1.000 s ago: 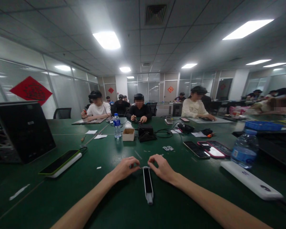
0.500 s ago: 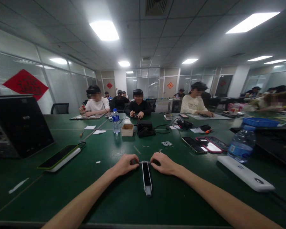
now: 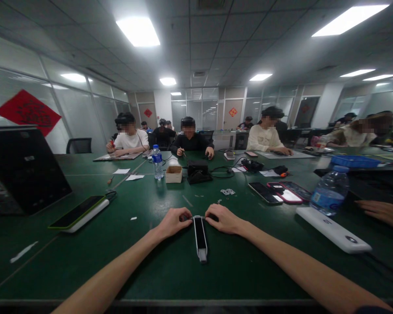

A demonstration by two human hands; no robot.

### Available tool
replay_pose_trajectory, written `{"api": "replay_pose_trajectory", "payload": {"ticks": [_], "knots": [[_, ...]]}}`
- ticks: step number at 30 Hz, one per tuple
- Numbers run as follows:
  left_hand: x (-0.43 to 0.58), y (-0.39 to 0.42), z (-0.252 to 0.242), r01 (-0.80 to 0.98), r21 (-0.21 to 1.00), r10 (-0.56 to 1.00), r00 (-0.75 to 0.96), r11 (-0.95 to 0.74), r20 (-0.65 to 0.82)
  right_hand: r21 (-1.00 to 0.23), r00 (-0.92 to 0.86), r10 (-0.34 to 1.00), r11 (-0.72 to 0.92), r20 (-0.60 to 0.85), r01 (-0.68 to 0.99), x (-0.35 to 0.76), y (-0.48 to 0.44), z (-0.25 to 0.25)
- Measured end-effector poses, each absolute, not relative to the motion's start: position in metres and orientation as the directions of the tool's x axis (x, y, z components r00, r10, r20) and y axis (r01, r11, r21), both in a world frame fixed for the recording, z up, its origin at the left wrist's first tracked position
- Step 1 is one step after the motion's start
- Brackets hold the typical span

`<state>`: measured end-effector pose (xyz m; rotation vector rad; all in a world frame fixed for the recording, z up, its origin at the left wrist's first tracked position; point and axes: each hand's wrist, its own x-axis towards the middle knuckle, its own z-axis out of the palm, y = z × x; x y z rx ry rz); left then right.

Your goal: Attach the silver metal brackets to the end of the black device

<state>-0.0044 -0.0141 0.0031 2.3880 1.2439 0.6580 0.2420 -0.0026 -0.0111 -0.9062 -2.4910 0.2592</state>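
A slim, pen-shaped device [image 3: 201,237] with a pale frame and a long black face lies on the green table, its narrow pale tip towards me. My left hand [image 3: 174,223] is at the far end of the device, on its left side, with fingers curled and thumb against the fingertips. Opposite it, my right hand [image 3: 225,219] has its fingers bent down in a pinch by the right side of that end. Tiny dark bits show between the fingertips and the device. My fingers hide what they grip.
Small metal plates [image 3: 227,192] lie beyond my hands. To the right are phones [image 3: 265,192], a large water bottle [image 3: 329,192], a white power bank [image 3: 334,230] and another person's hand [image 3: 383,213]. A phone [image 3: 78,212] and a black computer case [image 3: 26,170] are at left.
The view has shifted slightly, so the table scene sits a bit higher. Both my hands stay at the device's far end. Another person's hand shows more at the right edge.
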Motion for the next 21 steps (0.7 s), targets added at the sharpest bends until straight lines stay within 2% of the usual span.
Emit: {"api": "replay_pose_trajectory", "payload": {"ticks": [21], "knots": [[-0.0052, -0.0129, 0.0023, 0.645, 0.531, 0.829, 0.503, -0.549, 0.245, -0.322, -0.662, 0.643, 0.766, 0.386, 0.556, 0.2417, -0.0053, -0.0084]]}}
